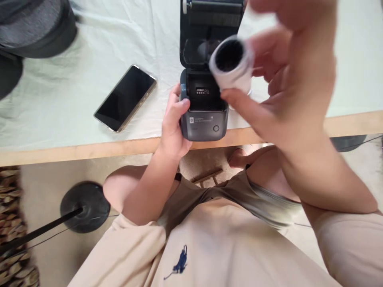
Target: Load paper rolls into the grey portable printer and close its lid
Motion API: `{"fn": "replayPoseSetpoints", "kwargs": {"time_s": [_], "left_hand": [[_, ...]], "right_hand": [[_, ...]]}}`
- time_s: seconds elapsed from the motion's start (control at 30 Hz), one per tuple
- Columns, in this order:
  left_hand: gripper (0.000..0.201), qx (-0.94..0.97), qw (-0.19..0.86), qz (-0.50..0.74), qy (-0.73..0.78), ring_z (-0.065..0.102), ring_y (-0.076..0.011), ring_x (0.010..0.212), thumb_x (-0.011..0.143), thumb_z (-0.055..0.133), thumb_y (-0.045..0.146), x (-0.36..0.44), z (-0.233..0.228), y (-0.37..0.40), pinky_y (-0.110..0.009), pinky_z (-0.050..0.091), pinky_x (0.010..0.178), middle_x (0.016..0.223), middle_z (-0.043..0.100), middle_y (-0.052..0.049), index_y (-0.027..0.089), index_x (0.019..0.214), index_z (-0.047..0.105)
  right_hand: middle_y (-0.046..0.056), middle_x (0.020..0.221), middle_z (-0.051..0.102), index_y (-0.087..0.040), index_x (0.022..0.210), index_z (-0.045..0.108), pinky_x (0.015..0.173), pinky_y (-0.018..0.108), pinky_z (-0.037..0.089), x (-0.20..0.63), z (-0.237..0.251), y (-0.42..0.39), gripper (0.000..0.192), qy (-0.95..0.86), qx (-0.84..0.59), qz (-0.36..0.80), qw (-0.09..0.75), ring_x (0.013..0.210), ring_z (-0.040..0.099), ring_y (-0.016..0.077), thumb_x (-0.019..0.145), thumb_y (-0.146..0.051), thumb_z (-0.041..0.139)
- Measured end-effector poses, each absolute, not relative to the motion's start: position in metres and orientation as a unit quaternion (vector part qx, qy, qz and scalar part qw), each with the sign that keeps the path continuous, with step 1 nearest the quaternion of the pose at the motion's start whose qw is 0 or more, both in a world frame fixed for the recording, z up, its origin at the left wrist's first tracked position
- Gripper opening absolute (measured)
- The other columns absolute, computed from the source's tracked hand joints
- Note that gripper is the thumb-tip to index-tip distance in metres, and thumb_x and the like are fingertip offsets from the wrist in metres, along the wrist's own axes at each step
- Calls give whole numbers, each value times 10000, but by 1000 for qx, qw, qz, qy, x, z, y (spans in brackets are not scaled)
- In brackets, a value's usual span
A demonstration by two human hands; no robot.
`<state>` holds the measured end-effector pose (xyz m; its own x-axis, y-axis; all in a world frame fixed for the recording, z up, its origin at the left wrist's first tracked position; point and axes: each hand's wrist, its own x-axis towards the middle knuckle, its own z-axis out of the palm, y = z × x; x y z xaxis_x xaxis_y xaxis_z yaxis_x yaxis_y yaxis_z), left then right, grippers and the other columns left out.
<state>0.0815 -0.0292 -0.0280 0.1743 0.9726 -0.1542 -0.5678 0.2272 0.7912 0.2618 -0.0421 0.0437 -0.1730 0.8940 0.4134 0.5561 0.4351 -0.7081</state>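
Observation:
A dark grey label printer [204, 125] sits at the table's front edge with its lid [211, 32] raised and its inner bay showing. My left hand [176, 127] grips the printer's left side, thumb on top of the rim and fingers around the body. In my right hand [278, 79], between thumb and fingers, is a white label roll [235, 77] with a dark hollow core. The roll is tilted and slightly blurred, just above the right part of the bay. It hides some of the lid and the bay's right side.
A smartphone [125, 97] with a dark screen lies on the pale tablecloth [80, 75], left of the printer. A black padded object [36, 28] occupies the far left corner. Below the wooden table edge [134, 146], a round black stand base [85, 207] rests on the floor.

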Motion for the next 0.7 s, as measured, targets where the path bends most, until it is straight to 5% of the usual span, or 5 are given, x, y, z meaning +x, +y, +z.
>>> {"fn": "replayPoseSetpoints", "kwargs": {"time_s": [0.07, 0.23, 0.43, 0.7], "left_hand": [[326, 300, 700, 557, 331, 480, -386, 1601, 837, 836, 447, 83, -29, -32, -494, 563, 1151, 1200, 816, -1, 362, 1126, 713], [349, 293, 696, 574, 316, 583, -328, 1528, 928, 790, 362, 88, -26, -39, -437, 597, 1118, 1188, 801, -14, 322, 1250, 661], [227, 297, 703, 563, 318, 633, -318, 1469, 965, 728, 435, 84, -21, -38, -401, 586, 1119, 1179, 779, 9, 332, 1161, 682], [459, 315, 705, 550, 318, 706, -333, 1347, 832, 884, 332, 78, -35, -34, -416, 600, 1028, 1155, 781, 25, 362, 1242, 677]], "right_hand": [[44, 1076, 794, -285, 1151, 673, 836, 462, 597, 256, 44, -41, 229, -772, -493, 98, 389, 960, 764, 305, 945, -384, 691], [32, 890, 812, -294, 981, 714, 738, 468, 512, 256, 26, -32, 80, -809, -528, 34, 255, 817, 744, 300, 987, -343, 650], [-17, 951, 861, -282, 795, 711, 842, 499, 492, 248, 15, -39, 348, -817, -456, -30, 352, 975, 788, 289, 1077, -455, 602], [-7, 910, 790, -295, 870, 681, 922, 462, 563, 251, 24, -39, 203, -742, -420, 106, 511, 943, 749, 232, 1051, -320, 593]]}}
